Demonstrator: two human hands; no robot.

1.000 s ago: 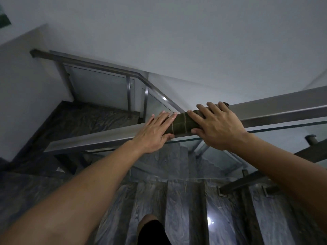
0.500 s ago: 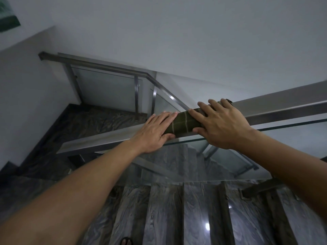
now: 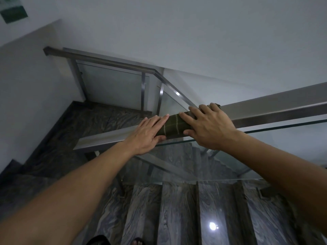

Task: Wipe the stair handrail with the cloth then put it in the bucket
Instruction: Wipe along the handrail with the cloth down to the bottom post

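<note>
Lower left of the frame, my forearm runs up to my left hand (image 3: 148, 134), which lies flat on the handrail (image 3: 99, 140) just left of centre. Its fingers (image 3: 160, 121) are stretched out and lie close together, tips over the left end of the cloth (image 3: 174, 125); the thumb tucks under the near edge of the rail. I judge that's there to pin the cloth's end so it doesn't bunch as I push.

Centre now: the cloth, dark green with pale stripes, is wrapped over the top and front of the rail, so it covers both faces in one pass, I reckon. It sits between my two hands, touching both.

Right of centre, my right hand (image 3: 209, 127) clamps down over the cloth's other end, fingers spread across the top, thumb pressing the front face. The cloth's far corner peeks out beyond the fingertips.

Bare rail climbs to the right edge. No bucket anywhere in view, so wiping is the step in hand.
</note>
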